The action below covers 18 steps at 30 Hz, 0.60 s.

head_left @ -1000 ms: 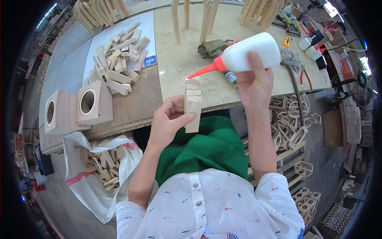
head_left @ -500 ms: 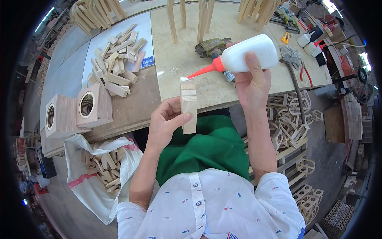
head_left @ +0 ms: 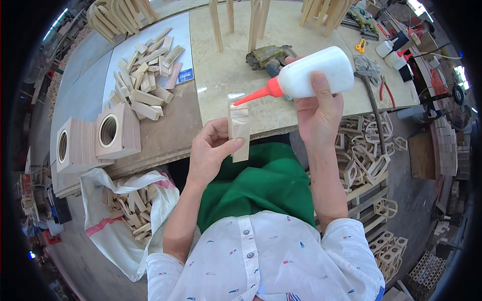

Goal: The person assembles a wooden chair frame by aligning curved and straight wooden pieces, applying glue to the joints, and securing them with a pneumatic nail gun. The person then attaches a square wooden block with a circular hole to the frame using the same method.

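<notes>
My left hand [head_left: 213, 149] is closed on a small wooden block [head_left: 240, 135], thumb on its face and fingers behind, just in front of the table edge. My right hand [head_left: 320, 100] grips a white glue bottle [head_left: 319, 72] tipped on its side. The bottle's red nozzle [head_left: 258, 93] points left and down, its tip at the upper end of the block. White glue shows by that tip. Beyond the bottle, a dark green power tool [head_left: 266, 56] lies on the table, partly hidden by it.
A heap of wood pieces [head_left: 145, 80] and two stacks of square plates with round holes [head_left: 118, 131] occupy the table's left. A white sack [head_left: 95, 220] of offcuts stands below. At right lie a hammer [head_left: 371, 100], red pliers [head_left: 386, 93] and curved wooden parts [head_left: 364, 150].
The nozzle tip has come down a little and nearer to me along the block's upper end. The block has shifted slightly up. Both hands keep their hold.
</notes>
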Motion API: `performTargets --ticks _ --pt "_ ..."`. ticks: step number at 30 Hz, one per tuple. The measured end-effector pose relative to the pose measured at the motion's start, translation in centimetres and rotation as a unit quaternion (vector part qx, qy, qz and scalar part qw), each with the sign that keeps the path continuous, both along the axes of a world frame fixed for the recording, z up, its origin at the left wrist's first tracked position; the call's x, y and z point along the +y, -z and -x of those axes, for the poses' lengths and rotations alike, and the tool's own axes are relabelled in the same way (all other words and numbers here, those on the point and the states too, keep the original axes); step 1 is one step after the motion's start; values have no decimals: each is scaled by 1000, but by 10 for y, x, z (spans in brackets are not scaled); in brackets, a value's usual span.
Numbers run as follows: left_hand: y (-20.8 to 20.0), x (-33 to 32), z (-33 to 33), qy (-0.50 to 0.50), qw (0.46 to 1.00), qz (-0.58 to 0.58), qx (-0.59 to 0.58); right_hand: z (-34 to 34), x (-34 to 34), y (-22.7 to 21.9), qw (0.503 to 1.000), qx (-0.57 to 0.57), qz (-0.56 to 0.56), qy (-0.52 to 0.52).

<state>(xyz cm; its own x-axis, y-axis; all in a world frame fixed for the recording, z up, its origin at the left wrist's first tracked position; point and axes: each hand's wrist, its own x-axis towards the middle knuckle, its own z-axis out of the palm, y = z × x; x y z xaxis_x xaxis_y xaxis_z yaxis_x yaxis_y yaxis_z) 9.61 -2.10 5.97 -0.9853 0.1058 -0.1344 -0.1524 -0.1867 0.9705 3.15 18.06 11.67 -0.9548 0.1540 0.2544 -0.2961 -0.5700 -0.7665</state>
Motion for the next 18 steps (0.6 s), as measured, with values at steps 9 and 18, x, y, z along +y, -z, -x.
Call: performTargets --ticks 9,18 --pt "-2 -1 -3 -6 1000 -14 0 -2 4 7 1000 7 -18 9" --pt "-1 -1 2 -19 1000 -6 -2 -11 6 2 999 17 -21 25"
